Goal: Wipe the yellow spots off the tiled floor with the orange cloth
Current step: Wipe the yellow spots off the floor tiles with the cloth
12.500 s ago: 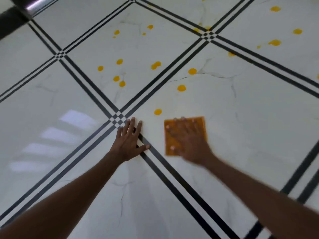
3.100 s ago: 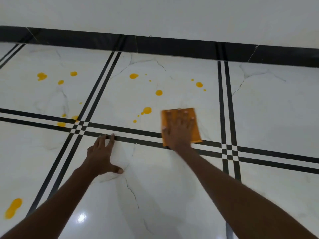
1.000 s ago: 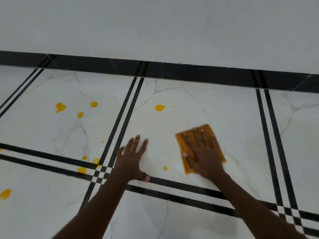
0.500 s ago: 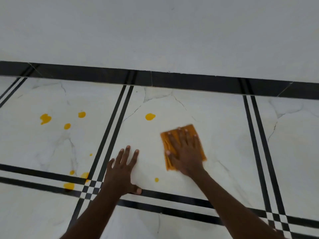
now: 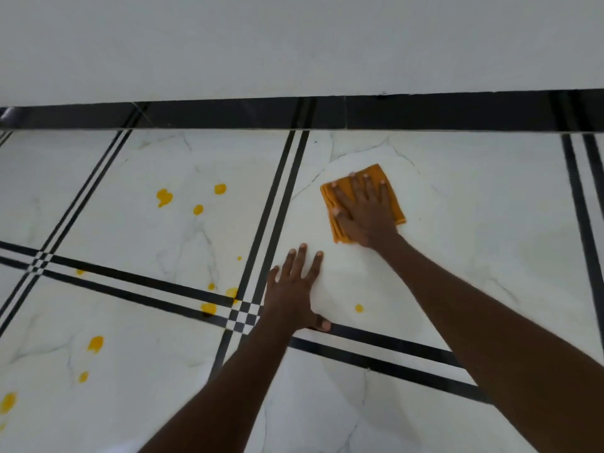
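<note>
My right hand (image 5: 362, 212) lies flat, fingers spread, pressing the folded orange cloth (image 5: 392, 204) onto a white marbled tile near the wall. My left hand (image 5: 294, 289) rests palm down on the same tile, fingers apart, holding nothing. One small yellow spot (image 5: 359, 308) lies on this tile, just right of my left hand. Several yellow spots (image 5: 163, 197) mark the tile to the left. More of them (image 5: 209, 307) sit around the black line crossing, and others (image 5: 95, 343) on the near-left tile.
White floor tiles (image 5: 490, 240) are divided by double black lines (image 5: 277, 204). A black skirting band (image 5: 425, 112) runs along the base of the pale wall (image 5: 294, 44) just beyond the cloth.
My right hand has slid the cloth up and to the left, over the place where a yellow spot lay near the wall; that spot no longer shows. The view has shifted left.
</note>
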The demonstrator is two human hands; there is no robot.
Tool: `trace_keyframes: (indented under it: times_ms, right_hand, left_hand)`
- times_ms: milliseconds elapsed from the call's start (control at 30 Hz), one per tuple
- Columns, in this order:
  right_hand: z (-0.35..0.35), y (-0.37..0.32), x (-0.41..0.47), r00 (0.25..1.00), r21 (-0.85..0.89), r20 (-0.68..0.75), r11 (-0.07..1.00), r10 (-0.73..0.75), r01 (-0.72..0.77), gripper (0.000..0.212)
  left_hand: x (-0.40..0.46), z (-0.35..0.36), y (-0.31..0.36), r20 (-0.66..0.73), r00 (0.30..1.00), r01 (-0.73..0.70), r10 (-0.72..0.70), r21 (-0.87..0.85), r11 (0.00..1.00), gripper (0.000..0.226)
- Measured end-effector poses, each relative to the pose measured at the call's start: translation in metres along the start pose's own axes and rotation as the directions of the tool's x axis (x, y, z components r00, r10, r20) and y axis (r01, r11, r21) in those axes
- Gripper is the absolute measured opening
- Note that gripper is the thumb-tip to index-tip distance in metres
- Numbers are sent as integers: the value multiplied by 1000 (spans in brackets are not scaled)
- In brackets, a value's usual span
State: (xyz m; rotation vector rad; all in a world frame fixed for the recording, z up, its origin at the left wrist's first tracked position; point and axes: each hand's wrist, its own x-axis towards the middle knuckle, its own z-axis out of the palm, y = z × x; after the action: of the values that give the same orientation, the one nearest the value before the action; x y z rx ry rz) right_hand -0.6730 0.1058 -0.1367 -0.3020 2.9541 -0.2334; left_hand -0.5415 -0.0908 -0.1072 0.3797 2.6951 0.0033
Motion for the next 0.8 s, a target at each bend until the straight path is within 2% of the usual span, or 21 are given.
trace_keyframes:
  times_ms: [67,100,200,300,367,467,567,633,700,800]
  right_hand:
    - [6,40,-32,994,15,-87,997,-70,72,63]
    - [8,68,-47,991,-13,-121,998,-60,59,59]
    - [-3,134,-60,991,-58,-50,990,125,-128,65]
    - [-25,98,-9,952,80,-64,952,299,-294,71]
    - [-20,40,19,970,127,-56,966,235,-227,70]
    - [0,-26,21,1000,32,3,999,-10,10,71]
    - [13,15,-21,989,1,-21,990,-143,143,65]
    - [18,71,-72,993,-32,-113,999,-47,44,62]
    - [15,113,-119,992,-44,-105,996,71,-76,64]
    - [6,116,-111,970,-8,-84,973,228,-229,68]
  left_hand:
    - [0,-1,1,1,1000,-2,2,4,1000,139]
    - [1,-1,1,-3,1000,-2,2,4,1000,139]
    - [1,3,1,-25,1000,3,-3,2,1000,139]
    - [3,3,1,-16,1000,-2,1,-6,1000,140]
    - [3,5,1,-1,1000,-2,2,-2,1000,141]
    - [6,7,-2,0,1000,-7,7,9,1000,138]
    - [6,7,-3,12,1000,-13,12,8,1000,138]
    - [6,7,-3,0,1000,-6,6,-5,1000,140]
    - [5,7,-2,-2,1000,-2,2,-8,1000,141]
    - [5,6,-1,3,1000,-5,5,1,1000,141]
